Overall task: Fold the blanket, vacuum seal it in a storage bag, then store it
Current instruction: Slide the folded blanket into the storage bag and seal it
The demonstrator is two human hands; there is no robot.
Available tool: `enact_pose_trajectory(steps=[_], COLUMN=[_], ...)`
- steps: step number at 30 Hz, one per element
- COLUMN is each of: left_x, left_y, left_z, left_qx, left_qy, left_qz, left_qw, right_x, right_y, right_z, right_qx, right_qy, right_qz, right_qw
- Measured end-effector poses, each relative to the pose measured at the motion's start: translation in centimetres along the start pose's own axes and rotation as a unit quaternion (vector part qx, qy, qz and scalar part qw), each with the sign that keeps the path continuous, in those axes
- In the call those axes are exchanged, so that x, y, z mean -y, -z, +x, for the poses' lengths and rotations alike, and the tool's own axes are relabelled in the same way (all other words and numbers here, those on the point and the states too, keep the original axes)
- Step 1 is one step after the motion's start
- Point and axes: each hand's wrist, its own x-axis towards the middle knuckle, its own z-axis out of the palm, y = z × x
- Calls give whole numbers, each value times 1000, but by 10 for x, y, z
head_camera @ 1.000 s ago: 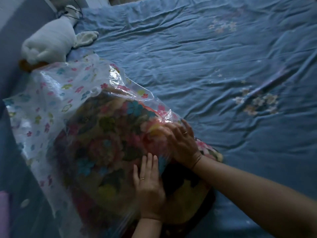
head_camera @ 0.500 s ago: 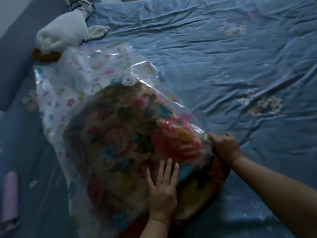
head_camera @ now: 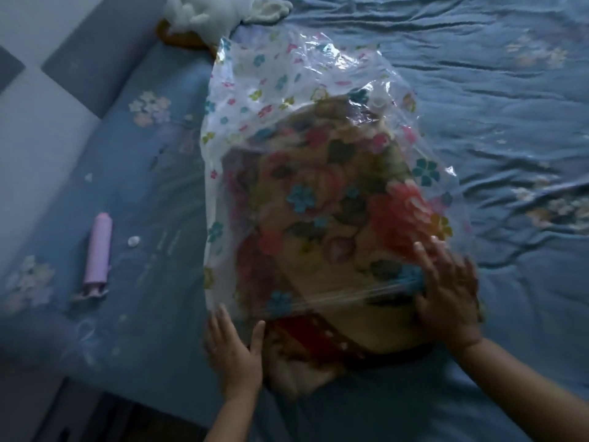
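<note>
— Head view, the bedding?
— Folded floral blanket [head_camera: 322,218] mostly inside a clear flower-printed storage bag [head_camera: 255,100], lying on the blue sheet of the bed [head_camera: 478,106]. Near end of blanket poking out past the bag's open mouth.

— And each hand?
— Left hand [head_camera: 234,352] at the near left corner of the bag, fingers spread and flat, thumb out to the right, touching bag edge and blanket. No closed grip visible. Right hand [head_camera: 449,298] on the near right side, fingers splayed over plastic and blanket, pressed against them; blurred, so cannot tell whether anything pinched.

— Anything else on the bed?
— Pale purple hand pump [head_camera: 97,253] lying well to the left of the bag, a small white round cap [head_camera: 133,241] just beside it. White plush toy [head_camera: 204,11] at the far edge, just beyond the bag's far end. White valve [head_camera: 379,103] showing on the bag's far part, over the blanket.
</note>
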Motion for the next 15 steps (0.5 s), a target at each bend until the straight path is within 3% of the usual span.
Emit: enact_pose_trajectory(steps=[3, 6, 10, 15], left_x=[7, 0, 4, 18], left_y=[7, 11, 7, 7], left_z=[15, 29, 43, 43], left_qx=[9, 43, 48, 79], left_qy=[165, 263, 357, 354], left_qz=[-156, -309, -431, -480], left_qw=[974, 913, 827, 799], right_x=[73, 131, 141, 117], right_y=[-16, -44, -63, -28], right_z=[13, 16, -26, -81], right_qx=[64, 105, 145, 179], right_qy=[139, 207, 200, 154], right_qz=[13, 30, 50, 58], right_qw=[988, 972, 968, 970])
